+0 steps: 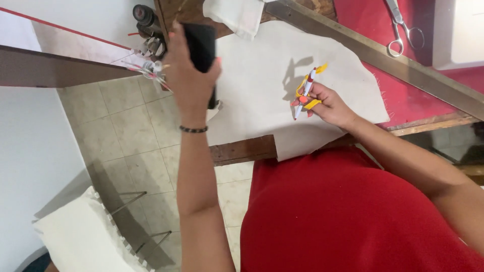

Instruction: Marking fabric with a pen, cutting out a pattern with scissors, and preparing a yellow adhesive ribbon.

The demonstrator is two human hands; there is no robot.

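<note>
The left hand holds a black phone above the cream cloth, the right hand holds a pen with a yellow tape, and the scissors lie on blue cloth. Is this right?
Not entirely: in the head view, the scissors lie on red cloth, not blue. The left hand does hold the black phone; the right hand holds the pen.

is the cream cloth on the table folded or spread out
Spread out: the cream cloth lies flat in one layer on the table, its near edge overhanging.

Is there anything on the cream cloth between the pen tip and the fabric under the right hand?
Nothing visible. The right hand holds the red-and-white pen with a yellow tape measure, tip pointing down at bare cream cloth. The left hand holds a black phone off to the side.
</note>
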